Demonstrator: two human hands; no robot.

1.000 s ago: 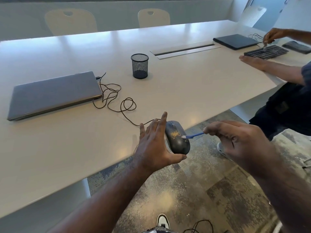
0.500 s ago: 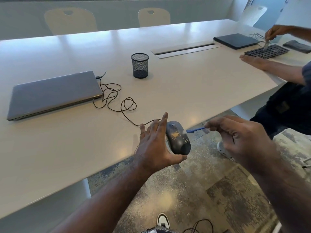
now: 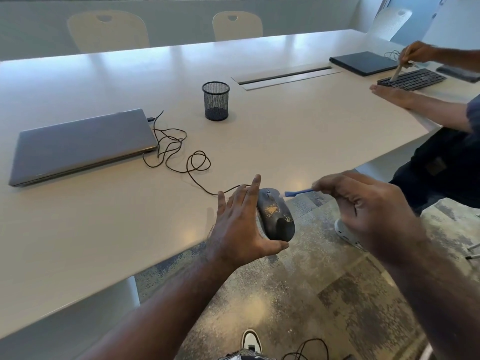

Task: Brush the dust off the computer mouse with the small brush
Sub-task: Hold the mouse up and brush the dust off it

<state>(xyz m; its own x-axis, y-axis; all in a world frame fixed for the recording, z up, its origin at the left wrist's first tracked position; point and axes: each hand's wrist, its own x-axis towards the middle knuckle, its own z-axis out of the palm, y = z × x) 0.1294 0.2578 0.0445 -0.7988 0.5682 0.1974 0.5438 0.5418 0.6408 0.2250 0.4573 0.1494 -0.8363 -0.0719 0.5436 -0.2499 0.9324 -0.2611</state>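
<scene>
Head view: left hand [image 3: 240, 224] holds computer mouse [image 3: 275, 214] between thumb and extended fingers, off the table edge. Right hand [image 3: 363, 211] pinches small brush [image 3: 298, 192], bristles near the mouse's front. Mouse judged light, rigid, smooth; side grip suits.

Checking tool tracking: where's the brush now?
Head view, lower centre-right: brush pinched in the right hand, tip by the front of the mouse held by the left hand.

Dark mouse [image 3: 276, 216], yellow dust specks, tilted beyond table edge; blue brush [image 3: 298, 192] at its front.
</scene>
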